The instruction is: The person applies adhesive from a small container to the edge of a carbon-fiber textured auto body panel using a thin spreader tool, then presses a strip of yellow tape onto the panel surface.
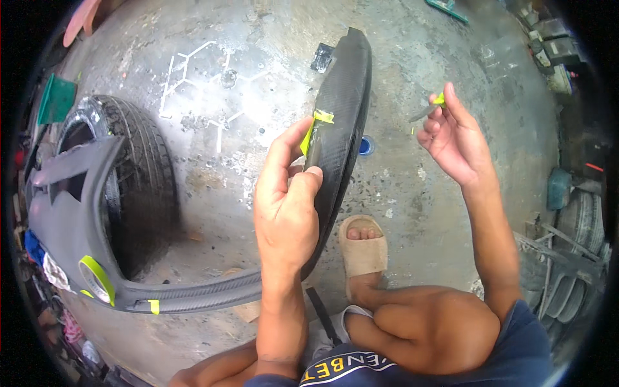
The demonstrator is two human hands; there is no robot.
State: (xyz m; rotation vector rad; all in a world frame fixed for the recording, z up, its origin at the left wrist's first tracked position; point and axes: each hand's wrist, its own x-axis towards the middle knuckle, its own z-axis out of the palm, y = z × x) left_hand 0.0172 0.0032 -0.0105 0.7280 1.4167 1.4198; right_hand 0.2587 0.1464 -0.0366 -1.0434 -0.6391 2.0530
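Biggest thing first: the black curved panel (342, 97) sweeps from your far left, along the front of your knees, and up to the right, its raised end lying straight ahead of you. That end's long axis runs away from you, top leaning a touch right. Behind the left part stands the tyre (145, 148), dark and treaded, and the panel's edge overlaps it in view.

Now your hands! Your left hand (287, 209) has the raised end by its left edge, thumb on the near face, a firm, narrow grip around the rim. Your right hand (459, 145) is up on the right, well apart from the panel, fingers curled in a light pinch.

Here's the key relation: the panel lies to the left of that right pinch, with the left hand far nearer, indeed touching it.

Down the scale, the tape roll (97, 279), yellow-green, leans on the panel's lower left. Up by your left fingertips, a tape strip (307, 137) sits along the edge. In the right pinch, a slim grey blade-like piece (422, 115) angles down toward the panel; smallest, a yellow-green scrap (440, 100) at your fingertips.
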